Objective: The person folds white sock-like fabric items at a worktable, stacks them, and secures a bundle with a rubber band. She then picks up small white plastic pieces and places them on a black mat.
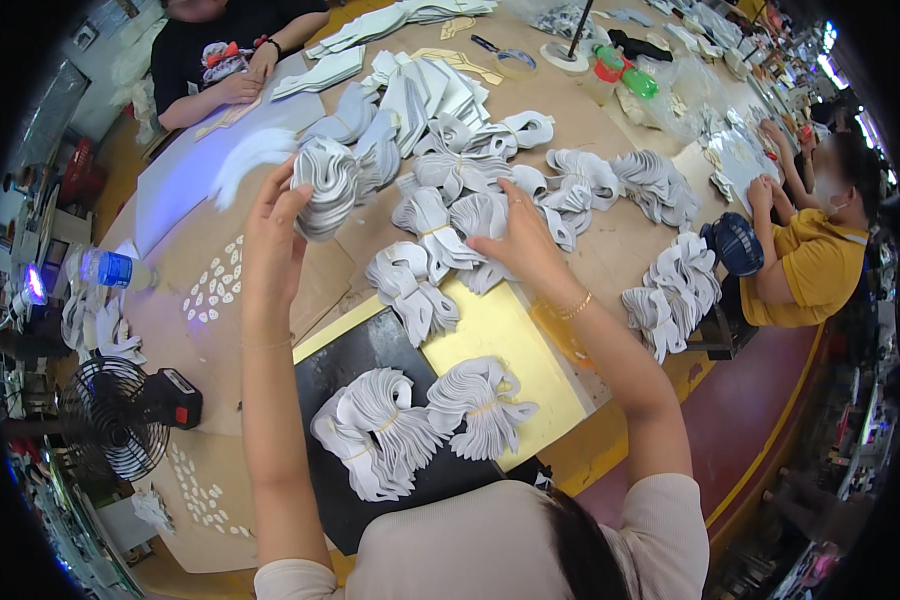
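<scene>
So, from the head camera: my hands are well apart over the table. My left hand (pixel 278 215) has its fingers and thumb closed on a fanned bundle of curved grey-white cut-outs (pixel 327 188), left of the main heap. My right hand (pixel 515 235) is spread, thumb and fingers either side of a second bundle (pixel 481 216) inside the heap; honestly can't tell if it's squeezing or just resting there.

Two more banded bundles (pixel 378 430) sit just in front of me on the black mat (pixel 322 345), which lies on a yellow board (pixel 500 325).

What could go wrong? I'm holding the left one by one end and can't make out a band on it, so a loose grip could let the layers fan out and spill. On the right, bundles are jammed against each other, so a hard tug might drag a neighbour along. And those little white pieces (pixel 213 280) lie loose near my left forearm; a careless sleeve-height sweep, or air from the black fan (pixel 110 415), could scatter them.
</scene>
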